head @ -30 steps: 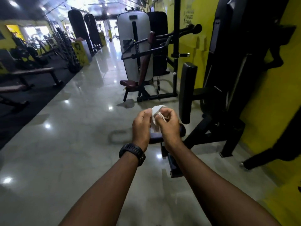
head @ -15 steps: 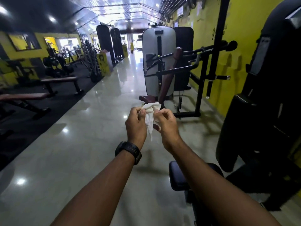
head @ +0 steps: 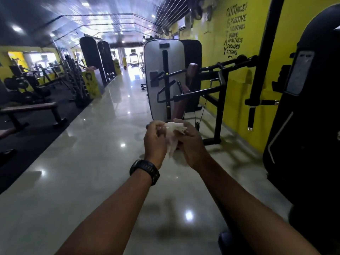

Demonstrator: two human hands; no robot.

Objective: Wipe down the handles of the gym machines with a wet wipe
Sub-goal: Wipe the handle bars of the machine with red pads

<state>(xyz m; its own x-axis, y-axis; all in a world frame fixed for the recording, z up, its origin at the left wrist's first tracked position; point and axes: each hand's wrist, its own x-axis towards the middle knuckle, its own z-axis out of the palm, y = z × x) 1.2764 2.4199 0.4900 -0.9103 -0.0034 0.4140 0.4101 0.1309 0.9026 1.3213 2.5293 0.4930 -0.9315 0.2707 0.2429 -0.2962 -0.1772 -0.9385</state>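
Handles (head: 195,93) nearer, wipe (head: 174,128) in left hand (head: 155,142)

- The hall is dim overall; small ceiling lights (head: 17,28) glow as soft spots; daylight burns out the far opening (head: 132,52)
- The polished floor (head: 88,162) throws back bright dots of glare and a pale streak from that opening; a soft dark shadow lies on it low in the frame
- The dark machine (head: 312,135) at the right is near black, its detail lost
- The ceiling (head: 103,21) is smeared with blur; straight lines bow toward the edges
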